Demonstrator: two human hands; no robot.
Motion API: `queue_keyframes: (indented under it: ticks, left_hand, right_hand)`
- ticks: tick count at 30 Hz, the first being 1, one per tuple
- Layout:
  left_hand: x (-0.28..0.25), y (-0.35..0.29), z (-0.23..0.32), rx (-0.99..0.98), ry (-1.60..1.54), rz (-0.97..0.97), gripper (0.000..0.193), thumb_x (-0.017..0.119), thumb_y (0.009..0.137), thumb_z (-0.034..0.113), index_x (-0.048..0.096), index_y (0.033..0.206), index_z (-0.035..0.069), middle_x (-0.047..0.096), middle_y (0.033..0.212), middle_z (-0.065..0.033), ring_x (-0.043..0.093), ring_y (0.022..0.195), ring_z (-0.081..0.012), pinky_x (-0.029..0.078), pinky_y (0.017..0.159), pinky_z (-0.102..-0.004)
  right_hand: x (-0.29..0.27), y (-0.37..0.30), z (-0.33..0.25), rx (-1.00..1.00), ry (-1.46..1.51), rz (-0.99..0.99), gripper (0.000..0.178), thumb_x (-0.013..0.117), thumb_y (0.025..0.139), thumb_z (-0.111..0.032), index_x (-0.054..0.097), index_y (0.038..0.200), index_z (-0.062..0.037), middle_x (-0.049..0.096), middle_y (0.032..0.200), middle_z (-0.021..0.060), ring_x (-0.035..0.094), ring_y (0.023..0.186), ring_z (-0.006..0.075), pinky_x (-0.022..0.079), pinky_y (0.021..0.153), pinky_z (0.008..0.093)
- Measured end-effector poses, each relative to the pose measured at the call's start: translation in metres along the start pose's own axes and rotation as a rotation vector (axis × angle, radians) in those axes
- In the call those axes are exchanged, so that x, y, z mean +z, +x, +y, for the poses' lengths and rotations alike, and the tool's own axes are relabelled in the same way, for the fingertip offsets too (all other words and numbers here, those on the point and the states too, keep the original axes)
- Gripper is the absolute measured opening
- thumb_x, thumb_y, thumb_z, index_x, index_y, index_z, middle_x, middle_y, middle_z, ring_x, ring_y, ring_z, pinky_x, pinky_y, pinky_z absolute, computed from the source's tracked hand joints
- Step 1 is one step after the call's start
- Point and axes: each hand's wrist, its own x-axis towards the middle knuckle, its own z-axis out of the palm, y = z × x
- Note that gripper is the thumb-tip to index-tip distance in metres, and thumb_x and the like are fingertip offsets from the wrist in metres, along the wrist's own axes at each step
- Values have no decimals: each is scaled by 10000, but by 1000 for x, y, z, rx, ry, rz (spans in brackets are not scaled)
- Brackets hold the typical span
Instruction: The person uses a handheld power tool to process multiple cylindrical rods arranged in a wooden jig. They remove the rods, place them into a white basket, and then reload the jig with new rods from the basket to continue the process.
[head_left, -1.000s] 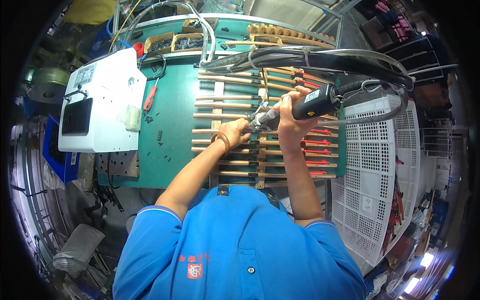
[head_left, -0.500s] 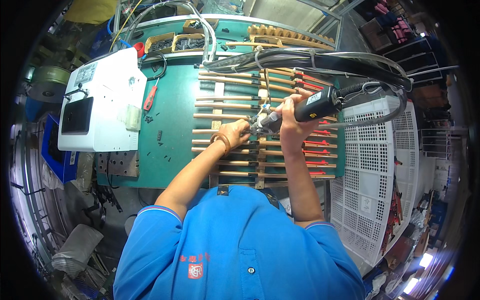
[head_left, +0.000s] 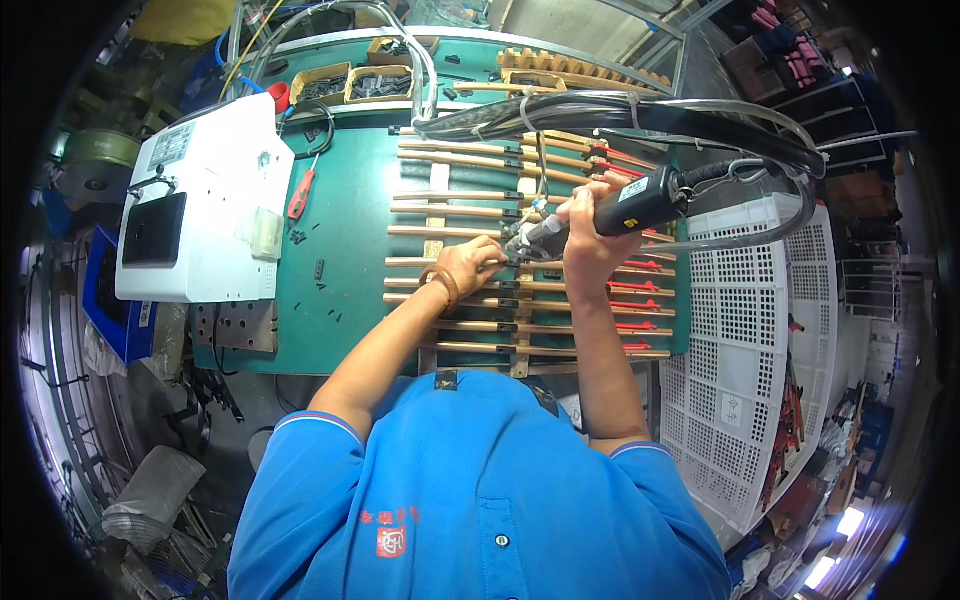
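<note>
My right hand (head_left: 590, 245) is wrapped around a black powered screwdriver (head_left: 636, 206), held slanting with its grey nose (head_left: 540, 233) pointing down and left. Just left of that nose, my left hand (head_left: 470, 266) has its fingers closed on a light-brown rod (head_left: 407, 263) in the row. The screwdriver's tip and the spot under my left fingertips are hidden. Several similar rods lie side by side across the green table (head_left: 345, 225), with small black fittings (head_left: 508, 303) near their middles and red pieces (head_left: 632, 307) at the right.
A white machine (head_left: 205, 210) stands at the left, with a red-handled screwdriver (head_left: 301, 193) beside it. Thick cables (head_left: 690, 118) arch over the rods. Boxes of black parts (head_left: 378, 86) sit at the back. White perforated crates (head_left: 735, 330) stand at the right.
The powered screwdriver's nose has shifted slightly up and to the right, and the cables have swayed a little. My left hand stays at nearly the same place on the rod.
</note>
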Motion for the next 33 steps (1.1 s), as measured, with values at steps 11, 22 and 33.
queue_keyframes:
  ticks: [11, 22, 33]
  left_hand:
    - [-5, 2, 8, -36, 6, -9, 144, 737, 781, 235, 670, 868, 141, 608, 902, -26, 636, 769, -260, 516, 653, -366]
    - [-21, -6, -4, -30, 166, 6, 175, 744, 775, 246, 681, 890, 131, 639, 871, -50, 644, 749, -293, 527, 652, -387]
    - [-25, -12, -20, 34, 93, -20, 130, 731, 782, 203, 690, 870, 117, 650, 841, -73, 642, 739, -302, 516, 645, -405]
  right_hand:
    - [3, -6, 1, 1, -27, 6, 413, 572, 806, 151, 440, 1160, -15, 555, 886, 33, 564, 688, 59, 505, 594, 203]
    - [5, -21, 14, 31, 93, -4, 446, 607, 774, 178, 469, 1154, -10, 571, 914, 48, 568, 731, 78, 509, 620, 214]
    - [14, -21, 12, 82, 96, 18, 407, 622, 757, 183, 506, 1100, -2, 569, 897, 48, 557, 718, 65, 497, 612, 210]
